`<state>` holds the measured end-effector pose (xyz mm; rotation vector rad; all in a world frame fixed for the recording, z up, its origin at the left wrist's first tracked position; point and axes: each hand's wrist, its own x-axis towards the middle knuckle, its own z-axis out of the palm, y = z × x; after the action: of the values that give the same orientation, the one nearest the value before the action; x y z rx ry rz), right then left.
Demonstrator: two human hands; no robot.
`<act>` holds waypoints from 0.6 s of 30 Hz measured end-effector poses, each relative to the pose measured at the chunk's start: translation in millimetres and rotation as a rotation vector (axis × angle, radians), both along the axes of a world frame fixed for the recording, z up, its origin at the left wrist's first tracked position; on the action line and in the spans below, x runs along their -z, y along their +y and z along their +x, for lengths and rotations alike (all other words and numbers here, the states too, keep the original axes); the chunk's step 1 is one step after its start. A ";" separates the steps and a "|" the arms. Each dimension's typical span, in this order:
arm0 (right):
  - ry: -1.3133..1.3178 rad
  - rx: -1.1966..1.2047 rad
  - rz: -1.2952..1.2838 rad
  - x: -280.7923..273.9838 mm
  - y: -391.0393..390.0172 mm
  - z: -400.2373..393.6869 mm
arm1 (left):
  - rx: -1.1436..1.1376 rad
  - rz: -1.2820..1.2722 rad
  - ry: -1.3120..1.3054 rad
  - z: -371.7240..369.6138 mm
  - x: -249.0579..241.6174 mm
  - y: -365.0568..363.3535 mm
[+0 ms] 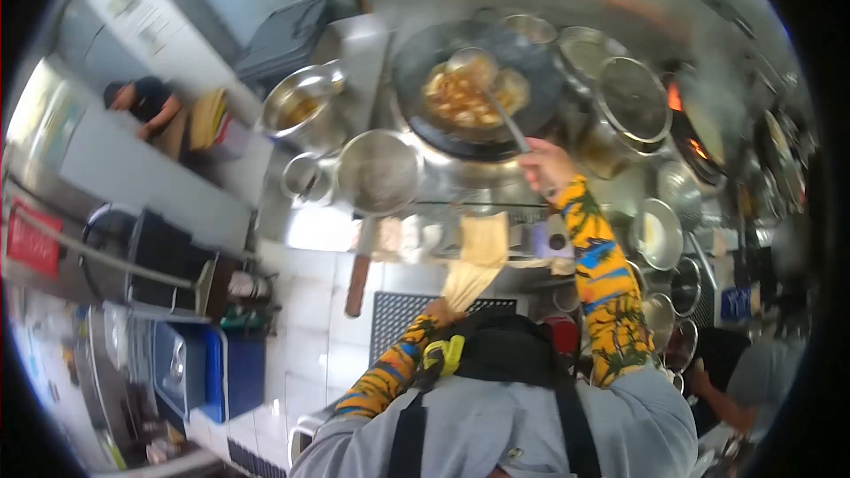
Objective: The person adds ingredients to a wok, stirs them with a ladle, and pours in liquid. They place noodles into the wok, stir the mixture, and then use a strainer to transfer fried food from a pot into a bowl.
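A dark wok sits on the stove with chunky reddish-brown food in it. My right hand is closed around the handle of a ladle, whose bowl rests in the food. Down near my waist, my left hand grips the lower end of a pale yellow cloth. The cloth stretches up to the front edge of the stove. Left of the wok lies a strainer with a wooden handle pointing toward me.
A metal pot stands left of the wok. To the right are a round mesh skimmer and flames under another pan. One person is at far left; another person's arm shows at lower right. Blue bins stand on the left.
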<state>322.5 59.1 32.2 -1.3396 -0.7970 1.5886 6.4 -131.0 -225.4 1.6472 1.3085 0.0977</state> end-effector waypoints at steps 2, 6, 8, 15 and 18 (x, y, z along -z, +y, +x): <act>-0.075 -0.155 0.083 4.3 2.9 4.5 | 0.126 -0.067 0.119 3.0 18.5 -0.5; -0.859 -0.278 0.439 -16.0 -18.0 3.4 | 0.210 0.006 0.143 8.7 33.4 7.3; -0.878 -0.317 0.507 7.0 -21.0 9.7 | 0.080 0.141 0.015 9.3 32.6 9.9; -0.938 -0.366 0.607 -27.3 -121.2 28.7 | -0.078 0.150 0.009 14.3 -11.1 24.0; -0.828 -0.357 0.321 -58.2 -125.5 35.0 | -0.053 0.125 0.047 10.4 -6.0 19.3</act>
<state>357.5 -66.5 90.4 -1.6734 -1.7884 1.0398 16.8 -111.7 -219.4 1.7291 1.4063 0.1768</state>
